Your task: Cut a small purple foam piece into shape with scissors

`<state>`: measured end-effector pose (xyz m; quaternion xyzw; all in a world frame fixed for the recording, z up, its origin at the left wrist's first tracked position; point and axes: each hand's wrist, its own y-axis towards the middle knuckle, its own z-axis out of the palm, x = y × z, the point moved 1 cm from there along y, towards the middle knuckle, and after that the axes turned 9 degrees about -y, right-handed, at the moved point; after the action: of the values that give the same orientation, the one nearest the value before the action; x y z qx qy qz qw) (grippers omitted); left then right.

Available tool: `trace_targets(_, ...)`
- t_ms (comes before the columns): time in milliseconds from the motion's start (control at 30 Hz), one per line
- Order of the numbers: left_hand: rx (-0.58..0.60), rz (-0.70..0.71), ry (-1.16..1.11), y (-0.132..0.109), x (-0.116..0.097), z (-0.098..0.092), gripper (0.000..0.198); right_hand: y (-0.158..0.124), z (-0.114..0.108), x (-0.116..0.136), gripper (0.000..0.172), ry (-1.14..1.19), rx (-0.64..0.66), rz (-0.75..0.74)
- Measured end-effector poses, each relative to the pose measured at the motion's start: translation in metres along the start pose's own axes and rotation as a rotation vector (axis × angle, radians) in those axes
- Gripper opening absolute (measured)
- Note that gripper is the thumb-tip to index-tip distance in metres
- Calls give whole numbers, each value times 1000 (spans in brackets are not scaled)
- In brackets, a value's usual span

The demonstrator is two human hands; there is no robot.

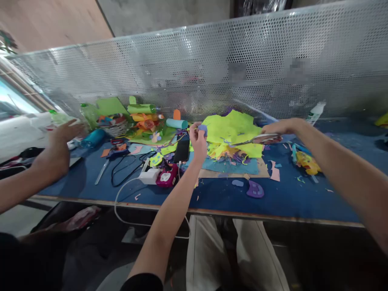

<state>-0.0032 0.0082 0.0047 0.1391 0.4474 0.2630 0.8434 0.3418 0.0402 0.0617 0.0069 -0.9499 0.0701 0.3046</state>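
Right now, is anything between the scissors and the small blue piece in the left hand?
Nothing visible: the scissors in the right hand point at the blue piece; yellow-green paper lies below them.

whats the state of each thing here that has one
left hand: pinched on purple foam piece
right hand: closed around scissors
scissors: held, blades pointing left, gap unclear
phone: lying flat, screen dark
green bottle: lying on its side
co-worker's hand: open, raised

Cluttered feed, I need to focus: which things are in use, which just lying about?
In use: left hand pinching small blue piece; right hand holding scissors.
Lying about: green paper sheets, black phone, purple cutout, white charger, teal roll.
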Motion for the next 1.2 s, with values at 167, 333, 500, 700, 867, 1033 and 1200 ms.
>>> trace_targets(167, 143, 33, 42, -4, 2, 3, 49, -69, 18, -20, 29, -34, 116, -119)
trace_targets(333, 254, 79, 187, -19, 2, 7, 54, -103, 54, -25, 37, 51, -308, -222)
trace_targets(500, 345, 48, 301, -36, 9, 12, 49, -93, 88, -6, 42, 487, -428, -304)
trace_targets(700, 344, -5, 261, -41, 22, 11, 40, -74, 120, 22, 41, 590, -341, -291)
trace_targets(867, 426, -69, 294, -44, 30, 11, 38, -70, 135, 20, 42, 641, -454, -341)
trace_targets(1033, 464, -235, 178, -48, 36, 13, 37, -73, 149, 11, 63, 641, -365, -366)
trace_targets(1200, 354, -392, 28, -42, 35, 14, 24, -75, 157, 12, 71, 596, -346, -411)
